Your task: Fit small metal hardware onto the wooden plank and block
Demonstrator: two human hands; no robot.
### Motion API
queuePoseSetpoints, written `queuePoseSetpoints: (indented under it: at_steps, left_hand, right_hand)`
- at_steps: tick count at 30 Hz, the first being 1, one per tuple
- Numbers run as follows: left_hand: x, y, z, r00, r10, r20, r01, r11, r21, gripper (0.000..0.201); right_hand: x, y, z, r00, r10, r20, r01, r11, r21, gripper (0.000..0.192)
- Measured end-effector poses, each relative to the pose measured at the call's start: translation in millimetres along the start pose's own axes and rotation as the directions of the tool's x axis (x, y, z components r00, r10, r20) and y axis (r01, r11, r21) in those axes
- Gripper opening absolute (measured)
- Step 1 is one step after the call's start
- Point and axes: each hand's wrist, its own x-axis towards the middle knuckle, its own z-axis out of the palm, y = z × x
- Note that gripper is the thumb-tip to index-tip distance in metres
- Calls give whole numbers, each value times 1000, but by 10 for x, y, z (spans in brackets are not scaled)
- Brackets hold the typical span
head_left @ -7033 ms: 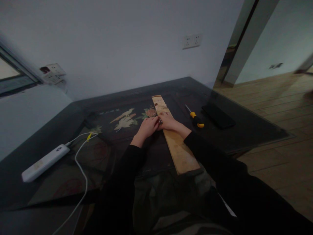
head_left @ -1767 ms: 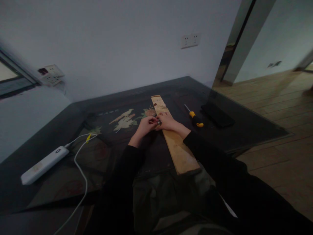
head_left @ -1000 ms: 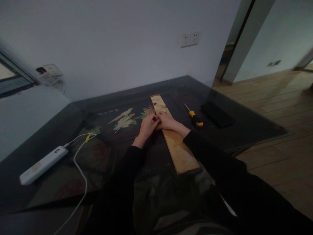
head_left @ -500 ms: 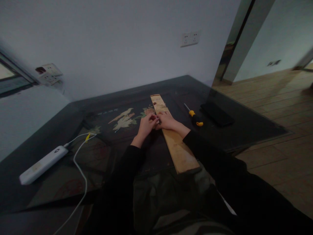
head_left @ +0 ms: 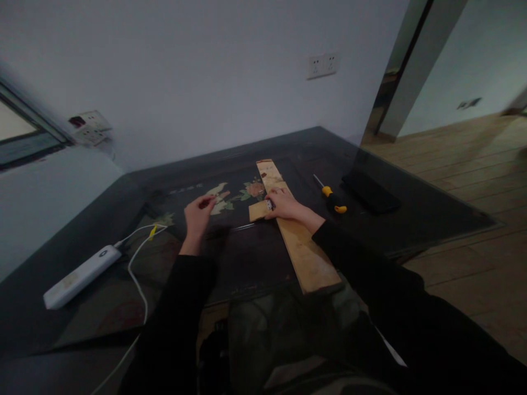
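Observation:
A long wooden board (head_left: 310, 258) lies lengthwise on the dark table. My right hand (head_left: 284, 204) rests over its middle, fingers closed around the end of a short wooden piece (head_left: 257, 211) that juts out to the left. At the fingertips shows a small metal plate (head_left: 269, 204), perhaps with holes, partly hidden by the fingers. Apart from the wood, to the left, my left hand (head_left: 197, 216) hovers over the table with thumb and fingers pinched together. Whatever sits in that pinch is too small to make out.
To the right of the board lie a yellow-and-black screwdriver (head_left: 329, 193) and a black flat object (head_left: 370, 193). A white power strip (head_left: 82, 276) with a cable (head_left: 138, 282) is at the left. Behind the table (head_left: 230, 156) stands a wall.
My left hand has moved away from the right hand, left across the table, uncovering the short wooden piece. My right hand stays on the board. The view has shifted slightly.

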Motion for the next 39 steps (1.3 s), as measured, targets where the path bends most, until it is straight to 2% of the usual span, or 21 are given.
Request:
queuePoseSetpoints:
  at_steps: [3, 5, 7, 14, 24, 29, 31, 33, 36, 39]
  left_hand:
    - [51, -371, -336, 988, -151, -33, 154, 963, 221, 24]
    - [68, -525, -442, 977, -211, 0, 199, 924, 327, 21]
    - [72, -590, -466, 969, -244, 35, 211, 894, 396, 19]
    - [70, -557, -399, 958, -271, 95, 207, 882, 424, 20]
    - [71, -534, -439, 954, -279, 112, 218, 897, 384, 19]
    - [48, -392, -461, 968, -244, 49, 206, 896, 394, 20]
    - [24, -242, -387, 984, -180, 13, 163, 916, 365, 24]
    - [-17, -44, -220, 994, -109, 22, 98, 956, 276, 27]
    - [-93, 253, 188, 984, -36, 175, 28, 998, 49, 28]
    - [-144, 443, 628, 944, -87, 318, 115, 991, -68, 32]
  right_hand:
    - [2, -13, 7, 1000, 9, 10, -9, 1000, 9, 68]
    - [7, -22, 15, 1000, 17, 7, -17, 1000, 1, 68]
    - [16, -29, 26, 1000, 28, 1, -28, 1000, -6, 70]
    - [35, -18, 41, 1000, 15, -2, -15, 1000, -16, 69]
    - [31, 0, 39, 1000, 20, 4, -19, 1000, -20, 71]
    - [29, -7, 28, 1000, 25, 8, -25, 1000, -17, 68]
    - [26, -6, 25, 1000, 26, 13, -25, 1000, -17, 65]
    - [21, -2, 23, 1000, 22, 11, -22, 1000, -11, 65]
    - [14, 4, 23, 1000, 18, -2, -18, 1000, 3, 67]
    - [21, 15, 31, 1000, 13, 4, -13, 1000, -3, 69]
